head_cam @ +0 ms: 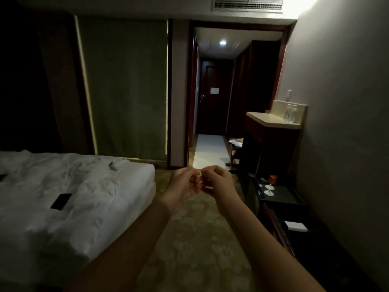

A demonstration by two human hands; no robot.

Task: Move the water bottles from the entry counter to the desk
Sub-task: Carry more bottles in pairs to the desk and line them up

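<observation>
Since the room is this dim, the biggest worry is just the walk itself: the bed (69, 192) sticks out on the left, and a dark low unit (282, 199) with small white items on it sits on the right, so the carpeted path between them is narrow. The bench (271, 120) by the entry is well ahead on the right, and the water bottles (291, 114) stand near its back corner against the wall. They're clear and hard to make out, so I can't say for sure how many there are. That's the next risk, I'd guess: reaching in and knocking one over. Right now nothing is being carried. The left hand (183, 184) and right hand (216, 184) are both curled, fingertips touching each other in front, maybe fiddling with something tiny, can't tell.
</observation>
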